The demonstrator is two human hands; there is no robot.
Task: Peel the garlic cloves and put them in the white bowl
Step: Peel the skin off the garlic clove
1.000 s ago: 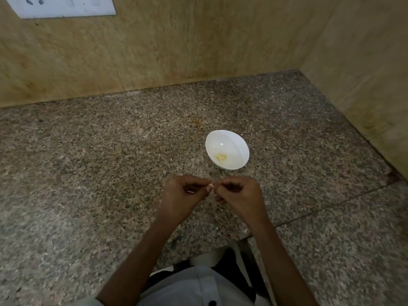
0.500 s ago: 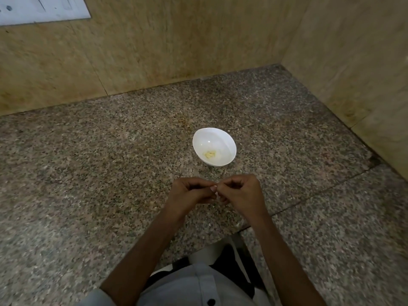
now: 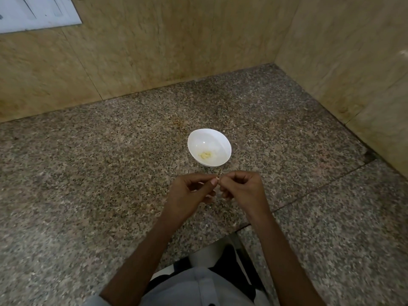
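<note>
A small white bowl (image 3: 209, 147) stands on the speckled granite counter (image 3: 88, 173), with a pale yellow bit of peeled garlic (image 3: 205, 155) at its bottom. Just in front of the bowl, my left hand (image 3: 191, 193) and my right hand (image 3: 241, 188) meet fingertip to fingertip. Together they pinch a tiny garlic clove (image 3: 217, 179), of which only a pale sliver shows between thumb and fingers. The rest of the clove is hidden by the curled fingers.
Beige stone walls (image 3: 154, 45) close the counter at the back and on the right, forming a corner. A white panel (image 3: 33, 12) hangs on the wall at top left. A seam in the granite runs from the right towards my body.
Both hands have stayed together pinching the clove, with only small finger movements. The view has shifted, so the bowl and hands sit slightly differently in the frame.
</note>
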